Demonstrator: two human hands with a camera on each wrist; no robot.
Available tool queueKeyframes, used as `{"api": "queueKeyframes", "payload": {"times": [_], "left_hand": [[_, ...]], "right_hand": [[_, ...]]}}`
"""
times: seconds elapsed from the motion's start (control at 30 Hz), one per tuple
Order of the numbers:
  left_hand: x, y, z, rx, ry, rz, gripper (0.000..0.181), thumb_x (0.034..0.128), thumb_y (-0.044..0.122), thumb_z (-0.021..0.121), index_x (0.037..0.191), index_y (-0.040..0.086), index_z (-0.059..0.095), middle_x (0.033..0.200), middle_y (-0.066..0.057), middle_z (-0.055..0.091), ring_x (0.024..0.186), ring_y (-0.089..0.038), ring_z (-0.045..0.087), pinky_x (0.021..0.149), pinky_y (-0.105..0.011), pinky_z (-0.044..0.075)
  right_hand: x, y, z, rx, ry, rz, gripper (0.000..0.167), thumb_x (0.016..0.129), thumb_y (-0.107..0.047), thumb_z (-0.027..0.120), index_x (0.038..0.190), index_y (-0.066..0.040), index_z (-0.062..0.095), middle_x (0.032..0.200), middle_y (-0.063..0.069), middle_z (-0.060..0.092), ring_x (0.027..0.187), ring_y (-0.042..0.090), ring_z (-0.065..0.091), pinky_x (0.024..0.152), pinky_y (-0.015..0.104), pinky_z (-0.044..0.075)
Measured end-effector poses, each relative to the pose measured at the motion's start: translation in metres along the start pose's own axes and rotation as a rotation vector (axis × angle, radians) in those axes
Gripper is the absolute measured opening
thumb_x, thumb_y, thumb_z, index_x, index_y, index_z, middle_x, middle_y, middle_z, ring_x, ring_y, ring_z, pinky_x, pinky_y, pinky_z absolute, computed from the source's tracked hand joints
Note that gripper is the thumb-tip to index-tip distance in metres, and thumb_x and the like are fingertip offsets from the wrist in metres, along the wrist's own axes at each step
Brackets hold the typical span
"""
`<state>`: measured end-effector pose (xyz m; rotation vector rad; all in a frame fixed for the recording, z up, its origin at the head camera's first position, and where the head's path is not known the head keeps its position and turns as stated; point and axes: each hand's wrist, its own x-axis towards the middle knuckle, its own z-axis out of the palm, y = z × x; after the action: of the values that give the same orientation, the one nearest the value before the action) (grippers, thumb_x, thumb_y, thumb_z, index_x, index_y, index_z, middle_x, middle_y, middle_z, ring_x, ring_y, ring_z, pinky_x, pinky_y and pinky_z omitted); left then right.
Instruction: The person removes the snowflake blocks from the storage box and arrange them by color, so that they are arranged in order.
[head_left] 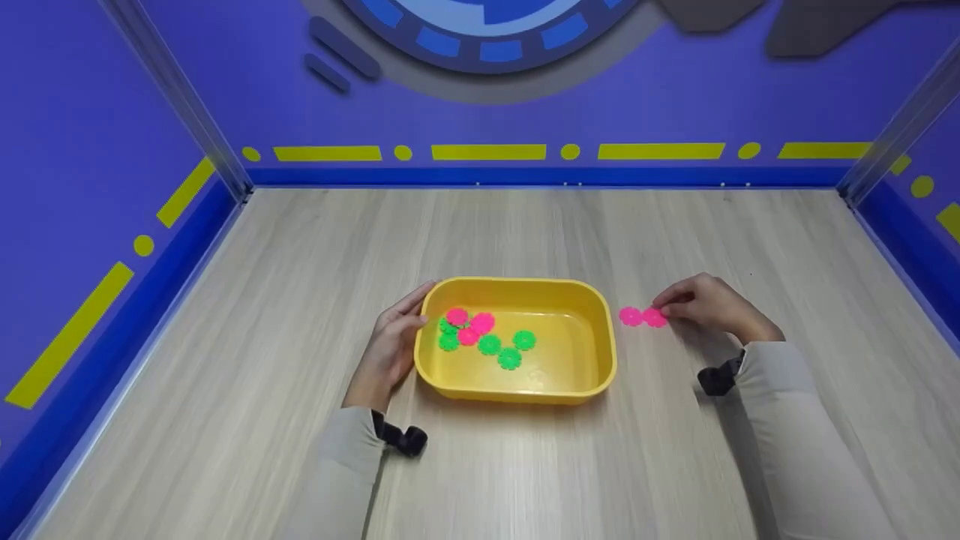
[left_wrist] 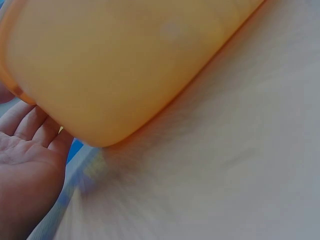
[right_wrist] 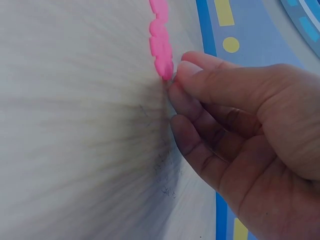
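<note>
At the short left side of a yellow plastic tub [head_left: 517, 396], my left hand [head_left: 391, 341] grips the wall, its thumb at the rim and its fingers along the outside. In the left wrist view the same hand [left_wrist: 32, 160] lies against the tub's outer wall [left_wrist: 115, 75]. Just right of the tub, my right hand [head_left: 709, 307] pinches the edge of a pink snowflake disc [head_left: 655, 318]. Another pink snowflake disc [head_left: 631, 316] is attached to its left side. Seen from the right wrist, the pink discs [right_wrist: 161, 42] stand edge-on at the fingertips of this hand [right_wrist: 240, 120].
Inside the tub, several green snowflake discs [head_left: 510, 358] and a few pink ones [head_left: 484, 323] lie toward the left and middle. The wood-grain table [head_left: 525, 472] is bounded by blue panels [head_left: 525, 120] at the back and sides.
</note>
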<state>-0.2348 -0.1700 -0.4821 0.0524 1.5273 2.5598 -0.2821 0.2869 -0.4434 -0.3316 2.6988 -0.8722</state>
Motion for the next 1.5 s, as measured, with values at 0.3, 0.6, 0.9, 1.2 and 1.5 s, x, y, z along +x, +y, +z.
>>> {"api": "queueKeyframes", "payload": {"times": [0.3, 0.6, 0.9, 1.2, 1.5], "left_hand": [[0.000, 0.001, 0.001, -0.011, 0.005, -0.010, 0.061, 0.0847, -0.010, 0.042, 0.145, -0.002, 0.038, 0.153, -0.014, 0.036, 0.143, -0.022, 0.032, 0.117, -0.036, 0.027], [0.000, 0.000, 0.001, -0.020, 0.019, -0.010, 0.060, 0.0846, -0.009, 0.042, 0.144, -0.001, 0.039, 0.153, -0.013, 0.037, 0.142, -0.020, 0.033, 0.117, -0.035, 0.028], [0.000, 0.001, 0.001, -0.014, -0.003, -0.007, 0.061, 0.0856, -0.009, 0.042, 0.146, -0.002, 0.036, 0.154, -0.014, 0.034, 0.143, -0.022, 0.031, 0.117, -0.036, 0.027], [-0.001, 0.001, 0.001, -0.013, -0.019, 0.001, 0.061, 0.0856, -0.010, 0.042, 0.146, -0.003, 0.034, 0.155, -0.016, 0.032, 0.144, -0.024, 0.029, 0.117, -0.037, 0.026], [-0.001, 0.000, 0.001, -0.009, -0.009, 0.006, 0.061, 0.0853, -0.010, 0.042, 0.146, -0.004, 0.035, 0.155, -0.016, 0.032, 0.144, -0.023, 0.029, 0.117, -0.036, 0.026]], "right_hand": [[0.000, -0.003, -0.002, -0.005, -0.002, 0.012, 0.021, 0.090, -0.010, 0.063, 0.108, -0.004, 0.073, 0.107, 0.014, 0.071, 0.095, 0.023, 0.059, 0.081, 0.027, 0.051], [-0.002, -0.010, -0.005, 0.012, 0.012, 0.025, 0.024, 0.090, -0.010, 0.062, 0.112, -0.003, 0.071, 0.111, 0.017, 0.069, 0.096, 0.024, 0.060, 0.083, 0.032, 0.053], [-0.005, -0.021, -0.010, -0.002, 0.051, -0.022, 0.026, 0.091, -0.005, 0.058, 0.113, -0.001, 0.070, 0.113, 0.019, 0.068, 0.101, 0.030, 0.061, 0.091, 0.046, 0.053], [-0.005, -0.037, -0.015, -0.014, 0.044, -0.040, 0.027, 0.091, -0.010, 0.061, 0.116, -0.001, 0.068, 0.113, 0.018, 0.068, 0.102, 0.030, 0.061, 0.094, 0.049, 0.051], [-0.005, -0.053, -0.019, -0.017, 0.061, -0.137, 0.025, 0.091, -0.011, 0.063, 0.113, 0.000, 0.069, 0.108, 0.017, 0.070, 0.098, 0.028, 0.065, 0.088, 0.040, 0.055]]}}
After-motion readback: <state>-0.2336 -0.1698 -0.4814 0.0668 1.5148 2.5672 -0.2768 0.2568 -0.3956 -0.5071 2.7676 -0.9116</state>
